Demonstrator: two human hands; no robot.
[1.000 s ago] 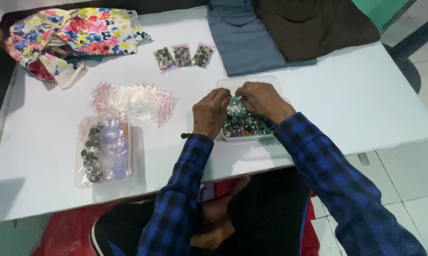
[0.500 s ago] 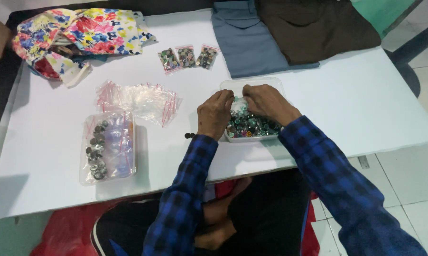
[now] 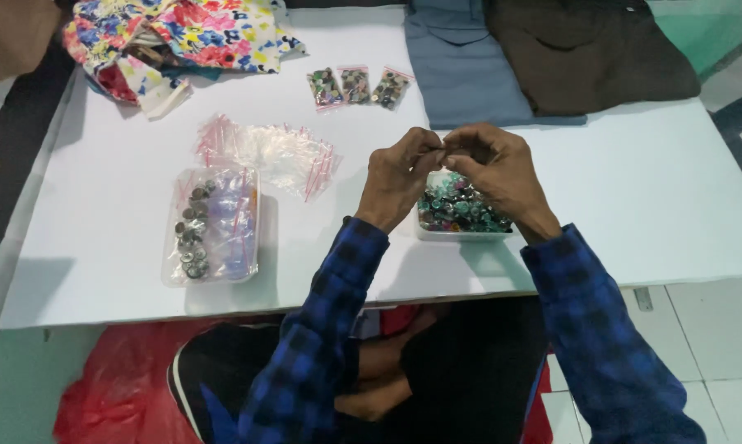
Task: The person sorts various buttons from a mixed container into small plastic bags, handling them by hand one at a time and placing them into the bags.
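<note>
Your left hand (image 3: 397, 174) and right hand (image 3: 490, 168) meet fingertip to fingertip at frame centre, pinching something too small to tell, just above the tray of buttons (image 3: 457, 211) on the counter (image 3: 634, 197).

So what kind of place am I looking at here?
Probably a small garment or tailoring workroom: a white table bears folded clothes, a tray of buttons under both hands, and small filled zip bags.
</note>
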